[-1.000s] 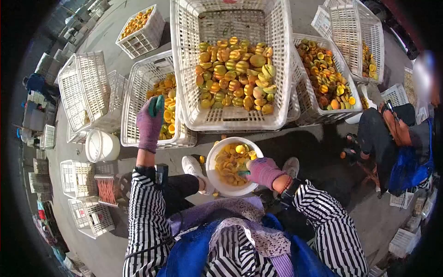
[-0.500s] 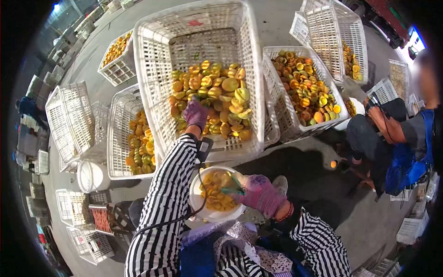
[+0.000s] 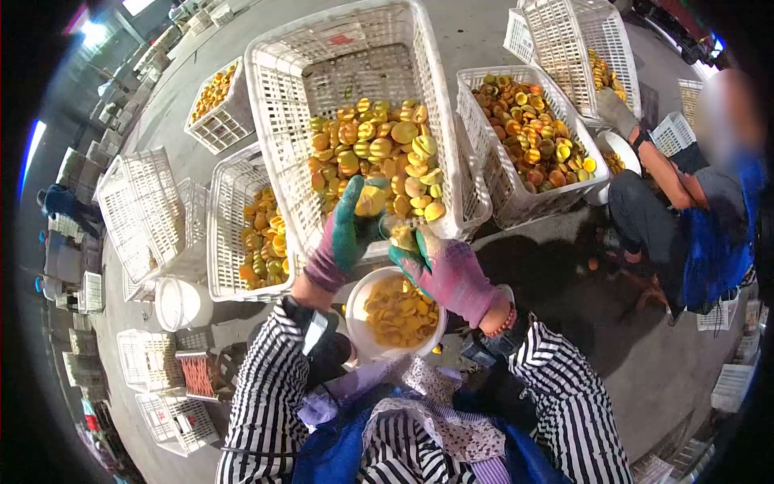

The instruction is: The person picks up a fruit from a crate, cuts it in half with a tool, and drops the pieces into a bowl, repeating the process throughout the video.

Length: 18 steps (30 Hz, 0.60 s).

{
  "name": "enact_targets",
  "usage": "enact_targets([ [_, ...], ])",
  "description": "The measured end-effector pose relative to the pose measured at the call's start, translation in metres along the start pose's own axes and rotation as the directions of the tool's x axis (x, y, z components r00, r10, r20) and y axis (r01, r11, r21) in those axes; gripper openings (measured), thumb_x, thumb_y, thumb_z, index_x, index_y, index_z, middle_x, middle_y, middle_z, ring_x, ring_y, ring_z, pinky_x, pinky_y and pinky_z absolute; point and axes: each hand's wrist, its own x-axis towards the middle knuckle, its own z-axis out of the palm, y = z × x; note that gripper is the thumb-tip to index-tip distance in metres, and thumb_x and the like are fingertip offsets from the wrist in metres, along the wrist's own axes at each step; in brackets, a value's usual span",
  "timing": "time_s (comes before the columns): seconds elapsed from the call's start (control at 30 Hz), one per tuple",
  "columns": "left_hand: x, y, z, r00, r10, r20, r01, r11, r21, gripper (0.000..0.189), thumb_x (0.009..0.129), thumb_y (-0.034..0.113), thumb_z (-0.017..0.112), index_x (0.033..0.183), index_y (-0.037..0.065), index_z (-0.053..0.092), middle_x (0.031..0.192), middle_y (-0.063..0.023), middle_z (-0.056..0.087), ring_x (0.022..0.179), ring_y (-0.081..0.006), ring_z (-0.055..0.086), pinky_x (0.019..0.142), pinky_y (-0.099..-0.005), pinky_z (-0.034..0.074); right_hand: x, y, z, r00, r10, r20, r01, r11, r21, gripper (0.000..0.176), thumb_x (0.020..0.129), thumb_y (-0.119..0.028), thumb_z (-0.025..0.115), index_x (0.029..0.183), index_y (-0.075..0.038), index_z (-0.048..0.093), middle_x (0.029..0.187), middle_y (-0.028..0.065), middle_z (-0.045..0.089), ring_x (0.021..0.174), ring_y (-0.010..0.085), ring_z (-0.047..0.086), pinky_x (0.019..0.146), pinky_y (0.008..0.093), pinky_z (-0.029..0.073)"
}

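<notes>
My left hand [image 3: 343,234], in a pink and green glove, is closed on a yellow peach [image 3: 370,202] over the near rim of the big white crate [image 3: 270,153]. Yellow-orange peaches [image 3: 363,145], many scored or halved, fill that crate's lower part. Close by on the right, my right hand [image 3: 455,278], gloved alike, has its fingers pinched around a small pale yellowish thing whose kind I cannot tell. Below both hands stands a white bucket [image 3: 355,310] holding peach pieces [image 3: 399,310].
More crates of peaches stand on the left [image 3: 216,234] and right [image 3: 516,206]. A white bucket [image 3: 181,305] sits at left beside stacked crates [image 3: 137,210]. At right a seated person [image 3: 685,202] reaches a gloved hand to another crate [image 3: 576,48].
My left hand has come back from the peaches toward me, now with a peach. My right hand has risen from the bucket to meet it. The person at right has reached toward a crate.
</notes>
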Motion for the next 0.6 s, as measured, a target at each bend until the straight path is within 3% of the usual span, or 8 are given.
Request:
enact_targets([
  [0.17,-0.047,0.015,0.037,0.982,0.129,-0.139,-0.077,0.941,0.329,0.066,0.093,0.06,0.026,0.104,0.003,0.059,0.088,-0.0038,0.059,0.073,-0.0095,0.056,0.063,-0.0229,0.047,0.0,-0.019,0.007,0.998,0.017,0.059,-0.011,0.994,-0.11,0.047,0.086,-0.046,0.054,0.099,-0.001,0.056,0.066,0.0194,0.061,0.065,0.0347,0.062,0.061,0.0439,0.049],
  [0.3,-0.043,0.008,0.02,0.947,0.32,-0.005,-0.287,0.855,0.431,0.067,0.093,0.059,0.026,0.099,0.001,0.059,0.081,-0.0048,0.061,0.075,-0.0101,0.058,0.066,-0.0243,0.05,0.002,-0.027,0.009,0.99,0.04,0.133,-0.032,0.998,-0.062,0.039,0.085,-0.038,0.057,0.098,-0.001,0.056,0.073,0.021,0.061,0.072,0.0375,0.061,0.063,0.0437,0.048],
  [0.33,-0.046,0.009,0.031,0.687,0.685,0.243,-0.643,0.416,0.643,0.067,0.094,0.057,0.025,0.097,0.0,0.059,0.079,-0.0062,0.061,0.072,-0.0118,0.059,0.064,-0.0257,0.051,0.003,-0.029,0.008,0.985,0.066,0.158,-0.066,0.998,-0.005,0.034,0.085,-0.03,0.06,0.102,-0.001,0.056,0.081,0.0223,0.062,0.08,0.0393,0.06,0.066,0.0433,0.048],
  [0.37,-0.046,0.007,0.032,0.687,0.686,0.24,-0.643,0.419,0.642,0.067,0.094,0.057,0.025,0.097,0.0,0.059,0.079,-0.0062,0.061,0.072,-0.0118,0.059,0.064,-0.0257,0.051,0.003,-0.027,0.011,0.985,0.067,0.16,-0.067,0.998,-0.008,0.034,0.085,-0.03,0.06,0.102,-0.001,0.056,0.081,0.0223,0.062,0.08,0.0393,0.06,0.066,0.0433,0.048],
  [0.43,-0.046,0.005,0.033,0.919,0.393,-0.02,-0.366,0.871,0.328,0.067,0.095,0.055,0.024,0.094,-0.002,0.06,0.078,-0.0078,0.062,0.068,-0.0136,0.06,0.063,-0.0259,0.051,0.0,-0.021,0.02,0.991,0.034,0.127,-0.033,0.999,-0.004,0.035,0.085,-0.028,0.059,0.106,0.0,0.055,0.092,0.0223,0.062,0.09,0.0387,0.059,0.074,0.0422,0.047],
  [0.47,-0.048,0.006,0.037,0.921,0.389,-0.022,-0.362,0.873,0.326,0.067,0.095,0.055,0.024,0.094,-0.002,0.06,0.078,-0.0078,0.062,0.068,-0.0136,0.06,0.063,-0.0259,0.051,0.001,-0.019,0.024,0.991,0.037,0.131,-0.037,0.999,-0.004,0.035,0.085,-0.028,0.059,0.106,0.0,0.055,0.092,0.0223,0.062,0.09,0.0387,0.059,0.074,0.0422,0.047],
  [0.53,-0.051,0.01,0.044,0.937,0.311,-0.158,-0.269,0.933,0.24,0.067,0.095,0.054,0.023,0.09,-0.002,0.06,0.074,-0.0088,0.062,0.064,-0.0153,0.06,0.063,-0.0261,0.051,0.003,-0.018,0.028,0.998,-0.058,0.0,0.058,0.997,0.055,0.043,0.085,-0.043,0.056,0.089,0.0,0.056,0.069,0.0219,0.06,0.07,0.0389,0.06,0.063,0.046,0.047],
  [0.6,-0.049,0.009,0.037,0.936,0.323,-0.141,-0.277,0.922,0.272,0.066,0.096,0.053,0.024,0.09,-0.002,0.06,0.073,-0.0087,0.061,0.063,-0.0152,0.06,0.062,-0.0262,0.051,0.004,-0.021,0.025,0.992,-0.004,0.129,-0.01,0.994,0.107,0.038,0.087,-0.035,0.056,0.099,0.0,0.055,0.083,0.0213,0.061,0.08,0.038,0.06,0.069,0.0439,0.047],
])
